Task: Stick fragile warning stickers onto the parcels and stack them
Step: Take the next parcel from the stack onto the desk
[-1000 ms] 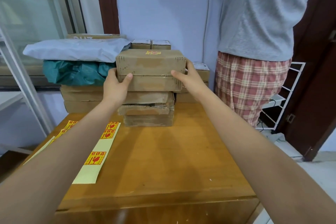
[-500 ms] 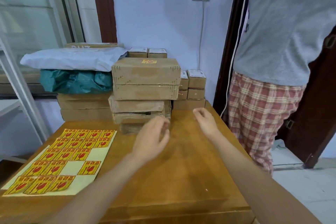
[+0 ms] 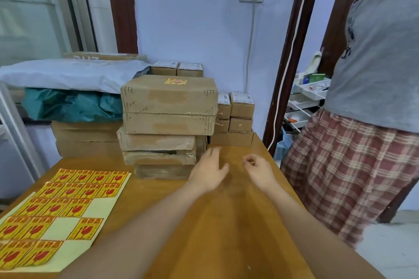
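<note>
- Far left on the wooden table lies the sticker sheet. I count roughly nineteen yellow-and-red fragile stickers on it, in five rows, with bare backing showing where some have been peeled away; the bottom-left corner runs out of view, so the count is not firm.
- Behind the sheet, against the wall, a grey mailer bag lies over a teal bag, and those rest on two flat brown cartons.
- In the middle stands the stack of parcels, about five boxes high. The top parcel carries one fragile sticker on its upper face. It sits a little askew over the narrower boxes below, and I cannot see stickers on those lower ones.
- The left hand hovers just right of the stack's foot, fingers spread and loose, holding nothing.
- The right hand hangs beside it over the table, fingers loosely curled, also with nothing in it.
- Further right, at the table's back corner, are small labelled boxes: four that I can make out on a wider base box, plus two more behind the stack.
- At the right edge a bystander stands in the doorway.
- By my reading, one parcel is stickered and stacked, and both hands are free between rounds. The next move would call for fetching an unstickered parcel, likely from the small ones, then peeling a sticker from the sheet.
</note>
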`<state>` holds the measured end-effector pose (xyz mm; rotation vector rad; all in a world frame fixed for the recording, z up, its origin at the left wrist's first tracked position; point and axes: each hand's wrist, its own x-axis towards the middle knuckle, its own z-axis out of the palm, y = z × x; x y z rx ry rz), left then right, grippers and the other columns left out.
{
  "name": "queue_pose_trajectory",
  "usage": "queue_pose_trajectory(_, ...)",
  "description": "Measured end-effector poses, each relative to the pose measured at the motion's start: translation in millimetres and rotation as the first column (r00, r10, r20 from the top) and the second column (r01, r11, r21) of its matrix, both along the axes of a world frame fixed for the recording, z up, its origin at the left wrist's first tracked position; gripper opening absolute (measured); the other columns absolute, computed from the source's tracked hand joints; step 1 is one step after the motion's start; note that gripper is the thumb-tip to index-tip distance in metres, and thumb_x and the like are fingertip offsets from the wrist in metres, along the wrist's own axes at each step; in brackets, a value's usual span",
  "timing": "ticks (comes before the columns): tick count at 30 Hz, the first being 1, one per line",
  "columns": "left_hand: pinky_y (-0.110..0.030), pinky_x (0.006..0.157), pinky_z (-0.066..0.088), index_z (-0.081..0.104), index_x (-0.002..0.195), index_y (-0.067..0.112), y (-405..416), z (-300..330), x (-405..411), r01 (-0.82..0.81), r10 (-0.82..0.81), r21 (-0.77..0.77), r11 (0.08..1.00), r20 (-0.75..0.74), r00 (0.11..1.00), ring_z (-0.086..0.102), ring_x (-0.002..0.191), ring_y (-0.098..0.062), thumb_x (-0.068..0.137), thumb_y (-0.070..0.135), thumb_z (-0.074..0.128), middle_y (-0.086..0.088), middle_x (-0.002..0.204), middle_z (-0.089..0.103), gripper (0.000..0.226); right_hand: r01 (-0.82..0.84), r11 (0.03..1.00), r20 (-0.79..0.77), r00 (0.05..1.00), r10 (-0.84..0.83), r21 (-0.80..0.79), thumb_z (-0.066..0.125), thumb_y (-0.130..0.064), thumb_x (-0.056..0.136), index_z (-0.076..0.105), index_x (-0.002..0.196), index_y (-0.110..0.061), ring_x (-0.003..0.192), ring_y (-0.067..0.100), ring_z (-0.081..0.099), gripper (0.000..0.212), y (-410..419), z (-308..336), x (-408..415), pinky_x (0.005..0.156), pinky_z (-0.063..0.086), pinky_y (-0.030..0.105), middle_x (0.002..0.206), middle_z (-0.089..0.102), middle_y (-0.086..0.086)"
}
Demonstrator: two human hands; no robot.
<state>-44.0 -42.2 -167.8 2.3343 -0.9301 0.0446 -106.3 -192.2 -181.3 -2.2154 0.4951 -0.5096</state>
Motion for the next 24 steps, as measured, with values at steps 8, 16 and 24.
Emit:
queue_pose_trajectory(8, -0.033, 0.101, 0.037, 0.014, 0.151, 0.020, -43.3, 26.3, 29.1, -0.106, 0.076, -0.135, 0.985, -0.207, 0.975, 0.039, 0.133, -0.028, 0.098, 0.033, 0.043, -0.007, 0.156, 0.022, 0.062, 0.018, 0.996, -0.011, 1.000, -0.019, -0.093, 0.048, -0.012, 0.096, 0.059, 0.117, -0.004, 0.100, 0.016, 0.052, 0.025, -31.1, 21.8, 34.1, 0.079, 0.034, 0.020, 0.122, 0.057, 0.011)
queue_pose_trajectory(16, -0.030, 0.115, 0.014, 0.009, 0.151, 0.013, -79.6, 46.1, 57.7, -0.244, 0.163, -0.341, 0.908, -0.250, 0.955, 0.016, 0.143, -0.020, 0.097, 0.018, 0.046, -0.004, 0.157, 0.012, 0.066, 0.089, 0.995, 0.066, 0.994, -0.086, -0.041, 0.045, -0.008, 0.096, 0.057, 0.113, 0.004, 0.102, 0.028, 0.057, 0.024, -52.9, 48.7, 65.6, 0.078, 0.041, 0.028, 0.113, 0.061, 0.017)
queue_pose_trajectory(24, -0.034, 0.114, 0.020, 0.008, 0.152, 0.012, -105.0, 44.4, 90.0, -0.422, 0.252, -0.434, 0.796, -0.396, 0.883, 0.022, 0.142, -0.023, 0.095, 0.017, 0.049, -0.005, 0.156, 0.017, 0.070, 0.093, 0.989, 0.142, 0.984, -0.110, 0.118, 0.047, -0.015, 0.096, 0.043, 0.132, -0.002, 0.070, 0.002, 0.044, 0.038, -80.3, 55.0, 102.9, 0.052, 0.036, 0.009, 0.123, 0.050, 0.008)
